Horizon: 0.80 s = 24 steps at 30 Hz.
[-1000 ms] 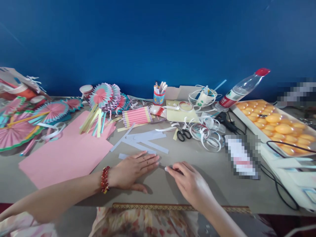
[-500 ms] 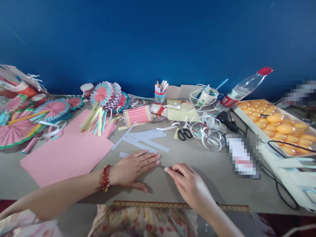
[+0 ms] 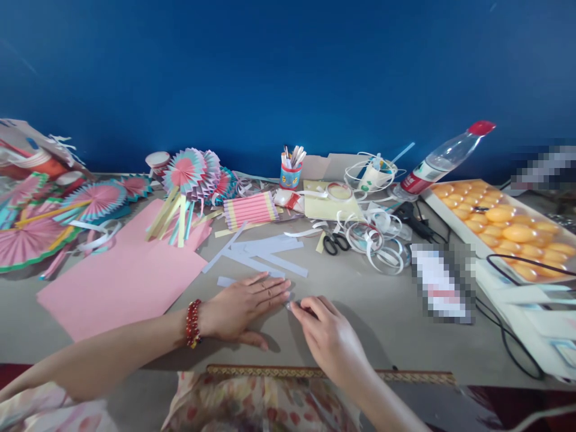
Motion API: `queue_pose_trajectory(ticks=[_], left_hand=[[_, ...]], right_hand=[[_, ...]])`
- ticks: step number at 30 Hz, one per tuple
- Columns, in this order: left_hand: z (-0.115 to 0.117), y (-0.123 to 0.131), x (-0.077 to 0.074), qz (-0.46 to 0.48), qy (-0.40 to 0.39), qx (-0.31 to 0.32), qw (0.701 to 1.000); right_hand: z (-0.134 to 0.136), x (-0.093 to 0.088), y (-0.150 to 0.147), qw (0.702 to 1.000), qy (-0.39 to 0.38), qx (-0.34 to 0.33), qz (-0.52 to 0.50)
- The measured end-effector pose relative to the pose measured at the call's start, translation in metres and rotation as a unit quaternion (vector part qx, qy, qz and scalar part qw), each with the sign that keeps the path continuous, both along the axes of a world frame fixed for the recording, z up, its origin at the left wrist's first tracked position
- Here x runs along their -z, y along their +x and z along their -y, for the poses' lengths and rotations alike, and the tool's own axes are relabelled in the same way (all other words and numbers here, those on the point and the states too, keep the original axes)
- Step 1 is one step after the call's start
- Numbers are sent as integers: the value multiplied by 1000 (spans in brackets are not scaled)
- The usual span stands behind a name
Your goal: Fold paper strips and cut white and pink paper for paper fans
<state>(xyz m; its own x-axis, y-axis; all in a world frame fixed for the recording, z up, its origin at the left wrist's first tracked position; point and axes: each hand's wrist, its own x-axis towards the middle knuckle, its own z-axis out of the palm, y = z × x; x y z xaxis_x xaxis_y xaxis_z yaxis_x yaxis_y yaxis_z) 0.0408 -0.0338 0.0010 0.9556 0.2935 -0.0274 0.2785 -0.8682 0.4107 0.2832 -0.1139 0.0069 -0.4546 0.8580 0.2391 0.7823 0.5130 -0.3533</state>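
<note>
My left hand [image 3: 246,305] lies flat, palm down, with fingers stretched out towards the right, over a pale paper strip whose end [image 3: 225,281] shows at its upper left. Close to its fingertips, my right hand [image 3: 324,327] is closed in a pinch. What sits in that pinch is mostly hidden; only a small pale tip shows by the thumb. Beyond the left hand, several pale lilac paper strips [image 3: 263,247] lie loosely across each other. Pink paper sheets [image 3: 121,279] are spread to the left.
Black-handled scissors [image 3: 336,243] and curled white strips [image 3: 382,255] lie ahead on the right, near a black glue gun [image 3: 416,223]. A tilted bottle [image 3: 443,162] stands beside a tray of orange domes [image 3: 517,233]. Folded paper fans [image 3: 186,171] and a pen cup [image 3: 291,175] line the back.
My right hand has moved left, closer to the left fingertips. The thin piece that showed between the hands is now almost covered. My left hand has stayed in place.
</note>
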Motion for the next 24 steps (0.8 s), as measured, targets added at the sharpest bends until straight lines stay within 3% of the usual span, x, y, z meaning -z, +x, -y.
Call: queue_pose_trajectory(ticks=[8,15,24], left_hand=[[-17,-22,-18,-10,6,-4,1000],[-15,-35,-3,-52,23,13,998],[-15,-34,-3,-43,22,14,999]], right_hand=[[0,2,-1,1000,-24,6,-3],[-1,2,-1,1000,-17,-1,10],[-3,4,-18,999,-33,0,4]])
